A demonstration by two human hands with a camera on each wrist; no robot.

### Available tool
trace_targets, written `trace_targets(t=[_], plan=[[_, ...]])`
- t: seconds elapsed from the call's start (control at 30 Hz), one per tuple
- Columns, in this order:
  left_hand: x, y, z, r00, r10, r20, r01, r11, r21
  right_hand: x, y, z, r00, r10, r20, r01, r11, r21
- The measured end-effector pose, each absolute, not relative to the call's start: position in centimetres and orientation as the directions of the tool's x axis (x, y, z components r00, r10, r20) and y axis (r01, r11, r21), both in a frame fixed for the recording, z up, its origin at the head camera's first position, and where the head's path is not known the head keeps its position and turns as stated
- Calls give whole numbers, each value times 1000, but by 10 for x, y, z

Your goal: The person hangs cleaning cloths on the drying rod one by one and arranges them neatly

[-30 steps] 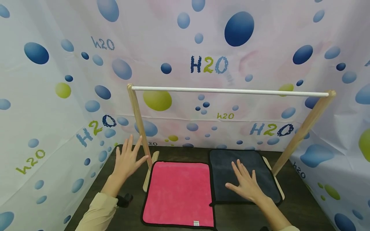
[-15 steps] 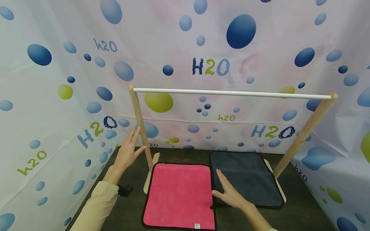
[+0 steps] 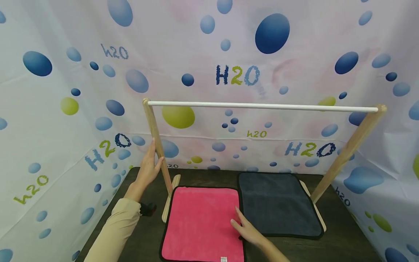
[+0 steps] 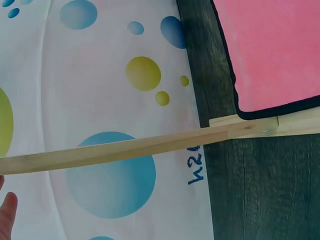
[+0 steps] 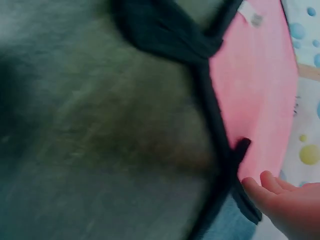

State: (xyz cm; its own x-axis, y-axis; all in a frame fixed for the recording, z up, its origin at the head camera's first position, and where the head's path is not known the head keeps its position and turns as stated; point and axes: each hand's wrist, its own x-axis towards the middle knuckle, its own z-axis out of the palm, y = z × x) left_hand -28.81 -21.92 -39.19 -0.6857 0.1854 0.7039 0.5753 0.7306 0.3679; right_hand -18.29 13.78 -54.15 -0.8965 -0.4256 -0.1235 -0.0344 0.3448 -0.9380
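Note:
My left hand (image 3: 148,170) is at the left wooden post (image 3: 153,123) of a rack, its fingers fairly straight along the post's outer side. In the left wrist view only a bit of its fingers (image 4: 7,214) shows, just below the post. A pink cloth (image 3: 199,223) with black edging lies flat in front of the rack. Over its right edge is my right hand (image 3: 247,230), fingers extended and holding nothing. The right wrist view puts its fingertips close to the black edging (image 5: 214,117). A dark grey cloth (image 3: 275,203), also black-edged, lies to the right.
A white bar (image 3: 262,106) spans the rack between the left post and the right wooden post (image 3: 348,154). Wooden feet (image 3: 166,208) rest on the dark wood-look table (image 3: 209,176). A white curtain (image 3: 209,47) with bubble prints surrounds the table.
My left hand has moved in to the left post, its spread fingers coming together. My right hand has travelled left and nearer, from above the grey cloth to the pink cloth's right edge.

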Motion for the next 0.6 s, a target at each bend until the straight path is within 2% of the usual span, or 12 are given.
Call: trace_targets(t=[0.23, 0.37, 0.6], plan=[[-291, -221, -395, -696, 201, 689, 579, 725, 374, -181, 139, -552, -922, -342, -180, 25, 412, -911], [-292, -223, -395, -712, 199, 673, 571, 723, 390, -182, 140, -555, -927, -324, -188, 23, 452, -892], [-294, -222, -396, -697, 189, 691, 572, 728, 378, -184, 146, -550, -935, -319, -158, -22, 494, -869]])
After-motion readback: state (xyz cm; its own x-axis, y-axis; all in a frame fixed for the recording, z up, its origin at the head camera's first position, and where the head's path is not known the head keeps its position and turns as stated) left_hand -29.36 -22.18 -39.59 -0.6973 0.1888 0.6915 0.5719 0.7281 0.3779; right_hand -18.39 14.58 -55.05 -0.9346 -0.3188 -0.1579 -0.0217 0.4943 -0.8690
